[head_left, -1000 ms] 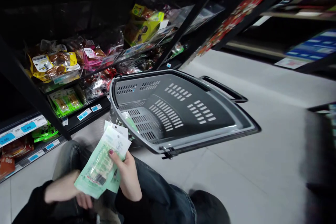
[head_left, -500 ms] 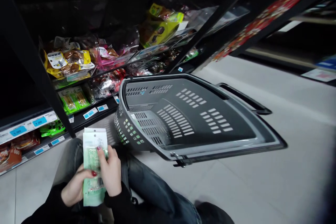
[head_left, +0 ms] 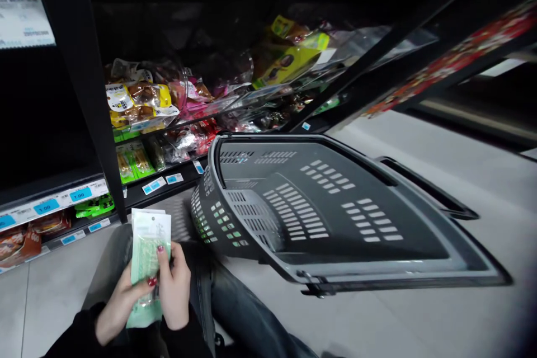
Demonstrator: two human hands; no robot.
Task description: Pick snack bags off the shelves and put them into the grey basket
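Note:
Low in front of me, both hands hold green-and-white snack packets (head_left: 146,246), at least two stacked together with white tops and punched hanging holes. My left hand (head_left: 119,302) grips the packets from the left, its thumb across the front. On the right edge, my right hand (head_left: 174,285) closes round them with its thumb pressed on the printed face. A grey shopping basket (head_left: 247,179) with slotted sides stands on the floor just right of my hands. Its near wall hides part of the inside.
Dark shelves ahead carry yellow snack bags (head_left: 140,103), a yellow-green bag (head_left: 289,61) and small green packs (head_left: 135,161). Price labels (head_left: 79,194) line the shelf edges. A black basket handle (head_left: 428,187) sticks out to the right. My jeans-clad leg (head_left: 251,313) lies below the basket.
My view has shifted, so shelves and basket sit further right in the picture. The packets now lean slightly and their edges have fanned apart a little. Both hands keep their hold.

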